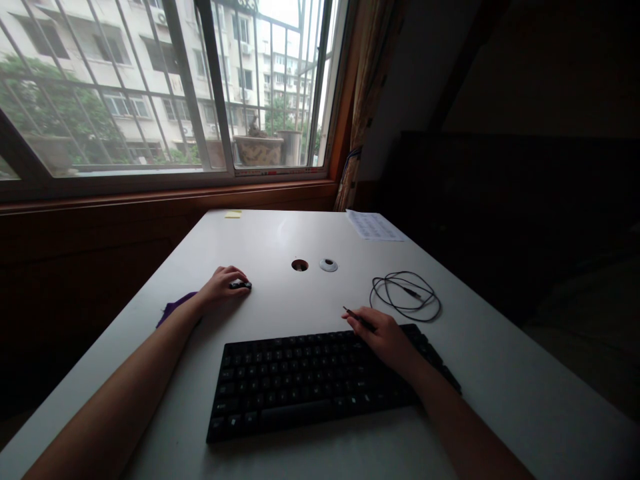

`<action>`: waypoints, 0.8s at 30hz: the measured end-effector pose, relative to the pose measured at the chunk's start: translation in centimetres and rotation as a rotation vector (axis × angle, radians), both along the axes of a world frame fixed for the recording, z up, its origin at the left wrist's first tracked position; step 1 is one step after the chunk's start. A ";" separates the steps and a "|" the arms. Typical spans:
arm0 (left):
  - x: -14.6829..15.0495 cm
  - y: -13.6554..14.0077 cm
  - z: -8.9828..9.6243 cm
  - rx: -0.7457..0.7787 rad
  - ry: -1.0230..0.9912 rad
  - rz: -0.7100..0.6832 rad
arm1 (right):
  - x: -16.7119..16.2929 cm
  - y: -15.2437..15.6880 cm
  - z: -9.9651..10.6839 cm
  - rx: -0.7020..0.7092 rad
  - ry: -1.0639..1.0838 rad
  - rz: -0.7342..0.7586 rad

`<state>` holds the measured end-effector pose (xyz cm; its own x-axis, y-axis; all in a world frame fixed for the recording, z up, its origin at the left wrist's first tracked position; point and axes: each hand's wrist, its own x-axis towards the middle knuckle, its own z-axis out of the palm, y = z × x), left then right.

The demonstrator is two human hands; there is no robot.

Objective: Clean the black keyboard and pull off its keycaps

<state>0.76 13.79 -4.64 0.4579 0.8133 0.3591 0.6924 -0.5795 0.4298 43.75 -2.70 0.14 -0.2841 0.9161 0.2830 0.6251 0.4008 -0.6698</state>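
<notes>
My left hand [222,283] is palm down on the white desk, its fingers curled over a small black object [241,285]; most of that object is covered and I cannot make out its kind. A purple cloth [173,310] lies beside my left wrist, partly under the forearm. In my right hand [383,328] is a thin, dark, pen-like tool [361,317], its tip pointing up and left. That hand is over the upper right part of a black keyboard [295,380], hiding some of its keys. The keyboard lies slightly slanted on the desk.
A coiled black cable [406,295] with a plug lies right of centre. Further back are a round desk hole [300,265], its white cover ring [329,265], a printed sheet [376,227] and yellow sticky notes [233,215]. A barred window [265,100] stands behind the desk [270,240].
</notes>
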 end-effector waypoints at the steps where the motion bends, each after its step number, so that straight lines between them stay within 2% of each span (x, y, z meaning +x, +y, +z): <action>1: 0.1 -0.1 0.1 -0.004 -0.005 0.002 | 0.0 0.0 0.0 0.000 0.002 0.000; 9: 0.7 -1.6 1.9 -0.019 -0.111 0.092 | -0.1 -0.3 0.4 0.002 0.024 -0.032; 16: 0.7 -3.9 5.6 0.135 -0.282 0.273 | 0.2 -0.3 0.6 -0.015 0.061 -0.059; 18: 0.8 -5.1 7.0 0.178 -0.339 0.304 | 0.3 -0.4 0.6 -0.012 0.078 -0.059; 21: 1.1 -7.7 8.9 0.201 -0.458 0.273 | 0.4 -0.5 0.7 -0.018 0.118 -0.066; 24: 1.5 -11.0 9.5 0.168 -0.428 0.225 | 0.4 -0.6 0.7 -0.046 0.189 -0.084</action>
